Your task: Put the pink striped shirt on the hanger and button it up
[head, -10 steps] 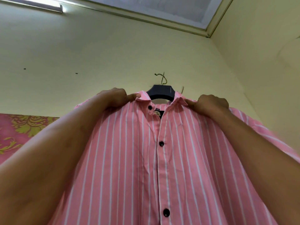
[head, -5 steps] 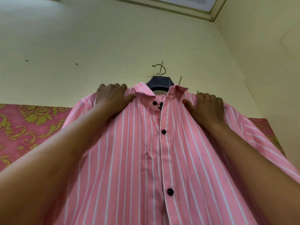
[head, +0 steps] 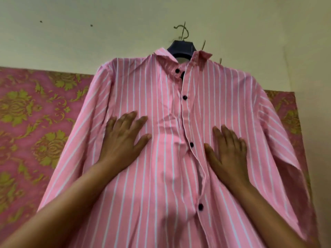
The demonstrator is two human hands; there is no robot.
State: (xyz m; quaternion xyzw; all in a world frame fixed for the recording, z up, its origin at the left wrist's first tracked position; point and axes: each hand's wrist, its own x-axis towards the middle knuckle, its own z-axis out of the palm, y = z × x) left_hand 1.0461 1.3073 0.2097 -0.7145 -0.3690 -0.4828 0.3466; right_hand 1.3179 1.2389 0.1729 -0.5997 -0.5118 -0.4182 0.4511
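Observation:
The pink striped shirt (head: 166,97) hangs on a dark hanger (head: 182,48) whose metal hook is caught on a wall hook (head: 181,31). Its front placket is closed with black buttons (head: 191,144) down the middle; the collar stands open at the top. My left hand (head: 123,138) lies flat with spread fingers on the shirt's left chest panel. My right hand (head: 227,153) lies flat on the right panel, just beside the placket. Neither hand holds cloth.
A pale yellow wall (head: 89,42) rises behind the shirt. A pink cloth with gold floral pattern (head: 35,113) covers the lower wall at left, and its right part (head: 290,119) shows past the sleeve.
Both hands have slid down from the shoulders by the collar to the chest of the shirt, flattening out. The view has tilted down, showing more shirt and patterned cloth.

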